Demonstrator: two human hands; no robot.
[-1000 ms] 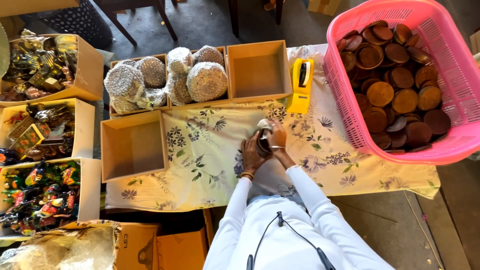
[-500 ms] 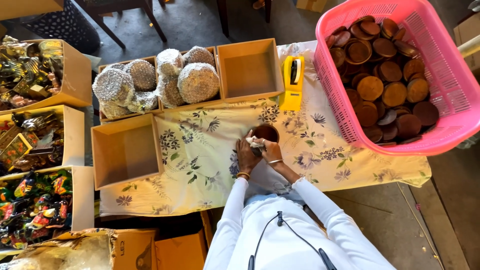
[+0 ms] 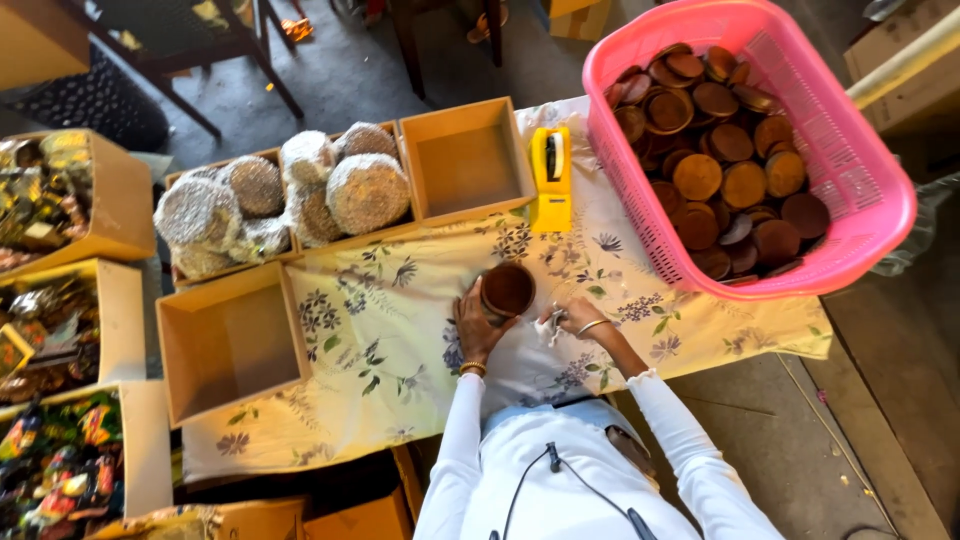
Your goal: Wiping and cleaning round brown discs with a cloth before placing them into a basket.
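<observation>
Your left hand (image 3: 474, 325) grips round brown bowl (image 3: 508, 289), fingers wrapped on its left rim. Bowl round, no long axis; opening points up toward you. Bowl sits over floral cloth (image 3: 400, 330), just below yellow tape dispenser (image 3: 551, 177), well left of pink basket (image 3: 880, 190). Your right hand (image 3: 566, 320) just right of bowl, fingers pinched together on small white wad (image 3: 548, 327). Empty cardboard box (image 3: 468, 160) above bowl.

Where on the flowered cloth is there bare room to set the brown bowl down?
Bare cloth lies between the empty box and the left hand holding the brown bowl. A smaller patch sits between the yellow tape dispenser, right hand and pink basket. The far edge is crowded with boxes.
</observation>
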